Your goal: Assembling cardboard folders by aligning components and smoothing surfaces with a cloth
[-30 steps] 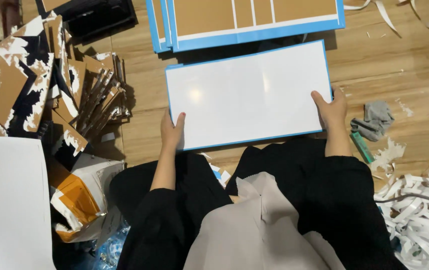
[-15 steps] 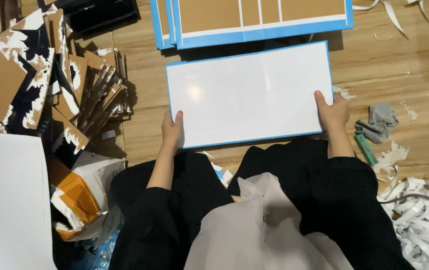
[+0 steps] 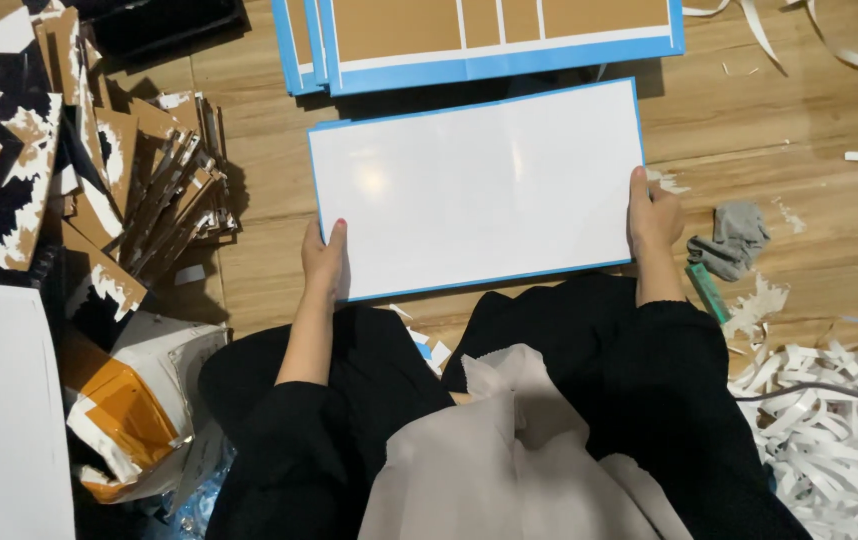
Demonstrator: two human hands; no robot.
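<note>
Between your 2 hands lies the white board (image 3: 479, 190); left hand (image 3: 324, 260) and right hand (image 3: 652, 215) grip its side edges, thumbs on top.

I saw little real movement over the last second. The white board (image 3: 477, 190) with its blue edge slid slightly toward 12 o'clock, closing most of the gap to the stack of blue-bordered brown boards (image 3: 489, 40). The left hand (image 3: 325, 258) and right hand (image 3: 653, 215) went with it, gripping the same short edges at 9 and 3 o'clock. The whole view drifted a touch, so the grey rag (image 3: 734, 240) sat a little lower in frame.
</note>
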